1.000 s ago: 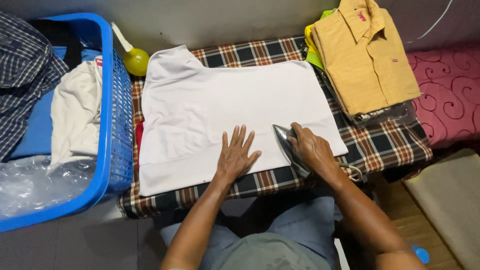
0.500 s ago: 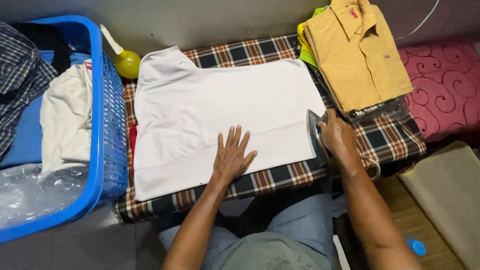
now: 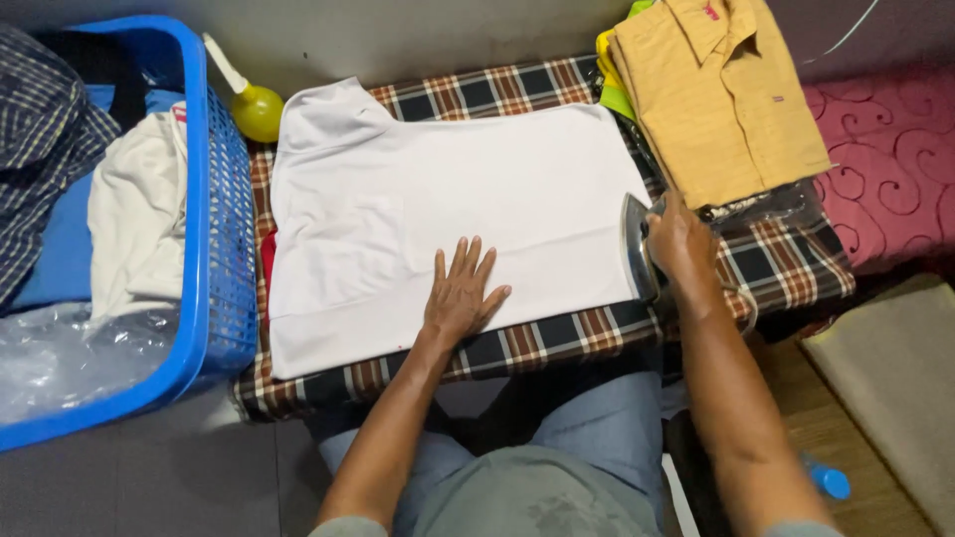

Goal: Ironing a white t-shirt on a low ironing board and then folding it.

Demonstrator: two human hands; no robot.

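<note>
While the left hand [image 3: 461,293] lies flat, fingers spread, pressing on the white shirt [image 3: 448,214], the right hand [image 3: 679,239] is closed around the handle of an iron [image 3: 635,249] at the shirt's right edge. The shirt is spread over a plaid-covered board [image 3: 786,264]. Folded mustard shirt [image 3: 721,94] just beyond; blue laundry basket [image 3: 214,259] at left.

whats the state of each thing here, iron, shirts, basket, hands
white shirt: spread flat on the plaid ironing pad
iron: tipped up on its side at the shirt's right edge, soleplate showing
left hand: open, palm flat on the white shirt
right hand: closed round the iron's handle
yellow shirt: folded, lying at the pad's far right
blue basket: holding loose clothes and clear plastic
</note>
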